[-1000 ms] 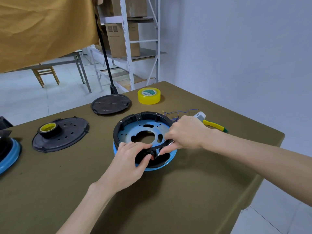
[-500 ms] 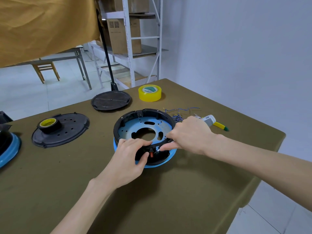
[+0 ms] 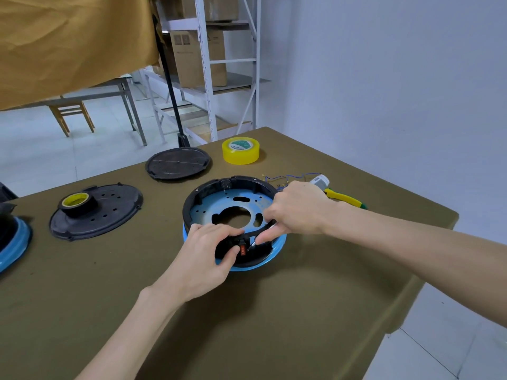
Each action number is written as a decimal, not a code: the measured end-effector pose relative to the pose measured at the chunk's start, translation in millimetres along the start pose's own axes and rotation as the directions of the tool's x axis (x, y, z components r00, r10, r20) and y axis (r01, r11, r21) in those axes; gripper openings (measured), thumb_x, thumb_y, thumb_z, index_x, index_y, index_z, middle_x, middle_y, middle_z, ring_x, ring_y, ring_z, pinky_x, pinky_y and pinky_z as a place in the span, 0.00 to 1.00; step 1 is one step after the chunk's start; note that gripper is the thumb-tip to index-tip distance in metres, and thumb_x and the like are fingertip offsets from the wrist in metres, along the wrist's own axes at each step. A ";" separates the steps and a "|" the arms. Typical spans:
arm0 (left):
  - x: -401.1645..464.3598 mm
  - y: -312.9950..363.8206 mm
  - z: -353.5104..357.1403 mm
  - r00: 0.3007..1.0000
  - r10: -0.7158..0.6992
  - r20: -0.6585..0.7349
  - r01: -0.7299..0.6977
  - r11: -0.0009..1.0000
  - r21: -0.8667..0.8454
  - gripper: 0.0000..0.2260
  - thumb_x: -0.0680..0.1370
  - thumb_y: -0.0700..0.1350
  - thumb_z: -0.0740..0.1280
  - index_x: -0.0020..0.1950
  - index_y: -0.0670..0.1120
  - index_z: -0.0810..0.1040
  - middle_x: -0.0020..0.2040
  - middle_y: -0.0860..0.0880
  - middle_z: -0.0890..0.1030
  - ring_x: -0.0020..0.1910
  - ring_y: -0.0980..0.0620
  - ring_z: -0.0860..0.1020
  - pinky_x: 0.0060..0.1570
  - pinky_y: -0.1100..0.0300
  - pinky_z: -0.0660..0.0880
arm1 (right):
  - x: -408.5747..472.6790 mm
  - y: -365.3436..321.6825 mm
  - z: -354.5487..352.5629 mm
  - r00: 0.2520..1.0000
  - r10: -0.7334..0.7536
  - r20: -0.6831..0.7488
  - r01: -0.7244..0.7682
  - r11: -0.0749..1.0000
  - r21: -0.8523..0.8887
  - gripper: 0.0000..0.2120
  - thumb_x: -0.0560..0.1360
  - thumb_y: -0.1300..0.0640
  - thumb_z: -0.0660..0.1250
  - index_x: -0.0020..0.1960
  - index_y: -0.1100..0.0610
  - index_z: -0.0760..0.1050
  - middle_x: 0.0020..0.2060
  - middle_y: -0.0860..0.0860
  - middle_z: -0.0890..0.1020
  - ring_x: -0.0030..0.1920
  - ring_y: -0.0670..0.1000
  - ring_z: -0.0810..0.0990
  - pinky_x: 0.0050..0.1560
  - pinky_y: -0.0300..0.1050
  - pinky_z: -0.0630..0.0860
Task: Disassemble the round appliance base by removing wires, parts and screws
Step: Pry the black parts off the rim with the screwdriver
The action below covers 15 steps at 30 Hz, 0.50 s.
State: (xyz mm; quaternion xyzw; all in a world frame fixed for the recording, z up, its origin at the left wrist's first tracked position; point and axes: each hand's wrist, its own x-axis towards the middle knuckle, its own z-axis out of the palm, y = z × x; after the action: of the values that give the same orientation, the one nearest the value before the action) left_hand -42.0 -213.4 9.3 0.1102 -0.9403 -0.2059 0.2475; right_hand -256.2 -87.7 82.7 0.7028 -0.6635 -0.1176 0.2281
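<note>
Base: the round appliance base (image 3: 233,212) lies on the olive table (image 3: 274,311), near the far right corner, open side up — blue plate and black ring exposed.
Left hand: the left hand (image 3: 203,259) grips the near edge of the base, thumb and fingers curled around the black housing beside a small red part (image 3: 243,250).
Right hand: the right hand (image 3: 296,212) is curled around a thin metal tool (image 3: 253,244), forefinger laid along it, its tip touching or nearly touching the red part; what kind of tool it is I cannot tell.
Done: 2 black round covers (image 3: 178,163) (image 3: 109,209) lie apart on the table, and loose blue wires (image 3: 290,178) with small bits sit just behind the base, so I judge covers and some wiring are already off.
Left: the red part, the black ring and the blue plate are still together; any remaining screws are too small to see.
Progress: roughly midway, by my estimate.
Nearby: a yellow tape roll (image 3: 241,150), a smaller roll (image 3: 75,201) on the left cover, a yellow-handled tool (image 3: 345,200).
</note>
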 end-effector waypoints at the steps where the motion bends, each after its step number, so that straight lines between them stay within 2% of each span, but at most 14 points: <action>1: -0.1 -0.6 -0.3 1.000 0.002 -0.001 -0.002 1.000 0.000 0.13 0.80 0.43 0.72 0.64 0.52 0.82 0.52 0.66 0.77 0.58 0.77 0.67 0.58 0.67 0.63 | -1.0 -1.3 -2.0 1.000 -0.001 -0.005 0.001 1.000 -0.011 0.35 0.71 0.22 0.45 0.31 0.52 0.69 0.23 0.46 0.61 0.22 0.49 0.62 0.25 0.39 0.57; 3: 0.2 -1.9 0.0 1.000 0.008 0.004 -0.008 1.000 0.007 0.13 0.80 0.43 0.72 0.64 0.52 0.82 0.52 0.65 0.78 0.58 0.78 0.67 0.57 0.67 0.64 | -4.6 -4.2 -2.9 1.000 0.006 -0.016 -0.007 1.000 -0.024 0.34 0.72 0.23 0.46 0.30 0.52 0.62 0.23 0.46 0.60 0.21 0.47 0.59 0.24 0.39 0.55; 6: -0.1 -2.4 0.5 1.000 0.016 0.002 -0.016 1.000 0.011 0.13 0.80 0.45 0.72 0.64 0.53 0.81 0.53 0.64 0.79 0.57 0.75 0.69 0.57 0.65 0.65 | -7.0 -4.9 0.2 1.000 0.027 -0.010 -0.027 1.000 0.007 0.34 0.72 0.23 0.49 0.31 0.52 0.67 0.23 0.46 0.61 0.21 0.47 0.60 0.24 0.40 0.56; 8: 0.3 -2.1 0.9 1.000 0.028 -0.003 -0.028 1.000 0.015 0.13 0.80 0.48 0.70 0.64 0.53 0.81 0.53 0.64 0.79 0.55 0.72 0.71 0.59 0.63 0.65 | -3.1 -3.4 0.1 1.000 0.027 -0.011 -0.026 1.000 0.005 0.34 0.71 0.21 0.48 0.30 0.52 0.65 0.23 0.46 0.61 0.21 0.47 0.60 0.24 0.40 0.56; 11: 0.6 -0.9 3.1 1.000 0.026 -0.012 -0.026 0.999 0.025 0.15 0.79 0.52 0.65 0.64 0.53 0.81 0.53 0.65 0.78 0.53 0.68 0.72 0.60 0.66 0.63 | 3.0 0.4 1.7 1.000 -0.023 -0.003 0.023 1.000 -0.010 0.35 0.70 0.21 0.46 0.31 0.53 0.64 0.23 0.46 0.62 0.22 0.48 0.59 0.25 0.40 0.56; 15: -0.4 -1.5 4.1 1.000 0.025 -0.006 -0.025 0.999 0.046 0.13 0.80 0.51 0.67 0.65 0.53 0.80 0.54 0.64 0.79 0.53 0.62 0.74 0.59 0.66 0.61 | 4.4 4.9 6.5 0.998 -0.060 -0.012 0.060 0.998 0.023 0.35 0.70 0.22 0.47 0.33 0.53 0.67 0.23 0.46 0.62 0.22 0.51 0.62 0.24 0.41 0.58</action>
State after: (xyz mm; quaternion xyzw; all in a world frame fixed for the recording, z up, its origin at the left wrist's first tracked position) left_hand -43.6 -213.2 5.2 0.1047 -0.9453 -0.1807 0.2507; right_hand -263.1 -93.1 80.0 0.7256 -0.6421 -0.1129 0.2201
